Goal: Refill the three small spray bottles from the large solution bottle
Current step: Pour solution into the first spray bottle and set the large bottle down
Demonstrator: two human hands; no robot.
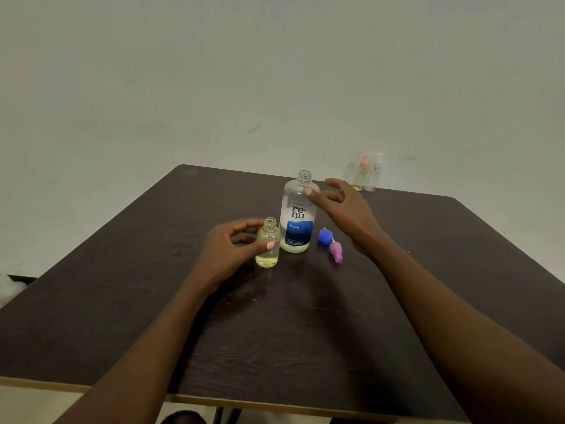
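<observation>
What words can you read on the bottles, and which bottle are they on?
"re" over "nu": on the white label of the large solution bottle.
"fresh": on the blue band of the same label.
Small print above "re" and below "fresh": too blurred to read.
Uncapped small spray bottle, pink-topped spray bottle and white-topped spray bottle: no text visible.

Far pair of spray bottles (366, 174) blurry; fine print (294, 241) on the solution bottle (298, 194) illegibly small
</observation>
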